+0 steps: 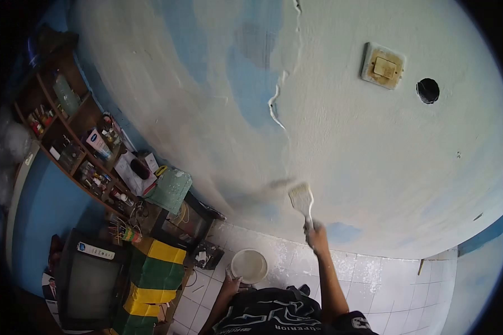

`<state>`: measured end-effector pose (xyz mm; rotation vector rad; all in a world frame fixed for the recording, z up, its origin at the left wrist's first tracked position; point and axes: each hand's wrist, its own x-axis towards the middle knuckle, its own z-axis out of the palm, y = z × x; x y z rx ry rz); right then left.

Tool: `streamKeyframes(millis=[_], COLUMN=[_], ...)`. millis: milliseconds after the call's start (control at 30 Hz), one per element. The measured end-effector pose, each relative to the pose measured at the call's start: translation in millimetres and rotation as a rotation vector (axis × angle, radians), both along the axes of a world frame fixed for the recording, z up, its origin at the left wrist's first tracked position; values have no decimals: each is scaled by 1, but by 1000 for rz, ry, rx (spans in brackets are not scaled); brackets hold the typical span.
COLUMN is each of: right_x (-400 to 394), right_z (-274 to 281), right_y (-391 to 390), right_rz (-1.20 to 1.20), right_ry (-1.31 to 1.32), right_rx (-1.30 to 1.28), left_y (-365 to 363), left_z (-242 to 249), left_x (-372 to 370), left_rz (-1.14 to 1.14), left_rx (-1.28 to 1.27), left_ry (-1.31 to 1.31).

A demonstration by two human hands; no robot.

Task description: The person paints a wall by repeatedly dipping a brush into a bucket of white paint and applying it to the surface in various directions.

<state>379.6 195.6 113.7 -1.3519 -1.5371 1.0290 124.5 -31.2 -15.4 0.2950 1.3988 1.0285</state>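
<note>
A wide paintbrush (300, 197) with a pale handle is gripped in my right hand (317, 237). Its bristles point upward, close to the lower part of the wall (352, 145), which is coated whitish over patches of blue. My left hand (231, 282) is closed on the near left rim of a white bucket (250, 250); pale liquid shows inside it. A crack with a raised, peeling edge (275, 109) runs down the wall above the brush.
A light switch (384, 66) and a round hole (428, 90) are in the wall at right. At left stand a wooden shelf (72, 156) with bottles, a television (89, 285) and a yellow-green cloth (159, 271). White splashes mark the tiled floor (391, 279).
</note>
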Motion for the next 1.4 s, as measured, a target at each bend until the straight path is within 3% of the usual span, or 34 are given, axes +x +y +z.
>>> streamKeyframes(millis=[100, 167, 300, 400, 600, 833, 1033, 1267, 1400], right_x=[-35, -50, -70, -83, -103, -114, -116, -49, 27], right_z=[130, 196, 266, 285, 275, 269, 261, 227, 145], right_y=[6, 7, 38, 56, 49, 39, 44, 40, 5], right_rz=[4, -15, 26, -48, 40, 138, 116, 182, 69], right_ry=[-334, -361, -479, -759, -1225, -1367, -1446, -1177, -1014], right_rx=[473, 488, 816, 858, 864, 702, 770, 621, 370], left_y=[-4, -4, -4, -4, 1, 12, 9, -12, -20], left_z=[10, 13, 9, 4, -2, -10, -8, 17, 5], left_x=[-18, -30, -50, -58, -58, -48, -45, -34, -19], left_rz=[-27, -13, -62, -51, -77, -163, -171, -99, -75], left_rx=[45, 24, 31, 36, 68, 44, 56, 2, -25], left_ry=[48, 55, 70, 76, 10, 2, 43, 89, 75])
